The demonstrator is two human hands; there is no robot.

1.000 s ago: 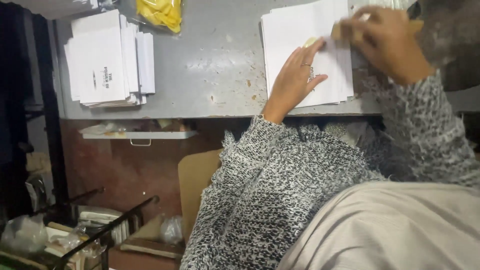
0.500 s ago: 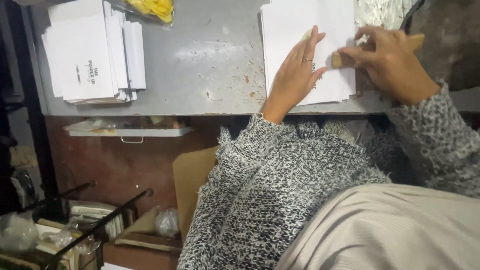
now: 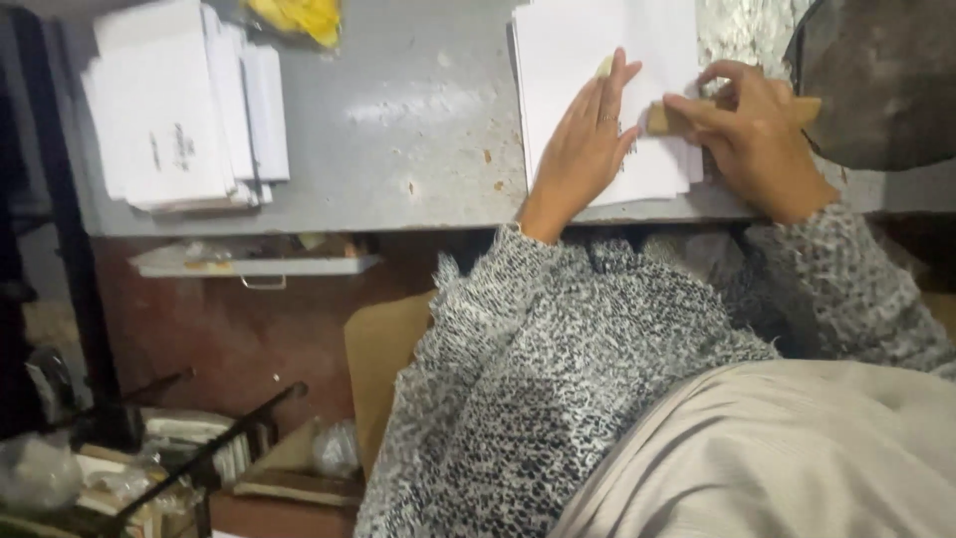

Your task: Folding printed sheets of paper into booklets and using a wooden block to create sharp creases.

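Head view, the only one. Left hand [image 3: 583, 149] lies flat, fingers spread and open, palm down on the white paper stack [image 3: 597, 70] at about 1 o'clock in the frame, near the front edge of the grey table [image 3: 398, 130]. It pins the sheets and grips nothing. Right hand [image 3: 752, 134] sits just to the 3 o'clock side of it, fingers curled shut around a small tan wooden block [image 3: 665, 118] pressed onto the paper.

Risks, as judged:
- The stack's near edge sits at the table lip; a push toward 6 o'clock could slide sheets off.
- If the flat hand lifts, the top sheet may drag with the block and skew.
- The left fingertips lie close to the block's exposed end; a slip toward 9 o'clock would strike them.

Orientation: the block's long axis runs roughly 9 to 3 o'clock, its free end pointing toward 9, the other end hidden in the hand. The stack's long axis runs 12 to 6.

Second paper pile [image 3: 169, 110] at 10 o'clock, well apart. Yellow item [image 3: 299, 15] at 11 o'clock, partly cut off.
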